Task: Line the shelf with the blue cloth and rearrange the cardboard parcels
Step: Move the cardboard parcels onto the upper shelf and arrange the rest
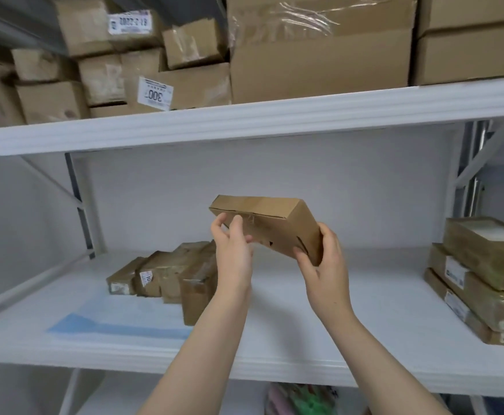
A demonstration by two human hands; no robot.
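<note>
Left grip [233, 250] pinches the near left edge of a cardboard parcel [270, 223]; right grip [324, 265] clasps its lower right corner. Parcel is tilted, in the air above the shelf [274, 363]. Blue cloth [116, 322] lies flat at left, its far edge meeting a row of parcels [167, 274]. Risk: left hold looks shallow; parcel may slip, fall and topple the row or rumple the cloth.
</note>
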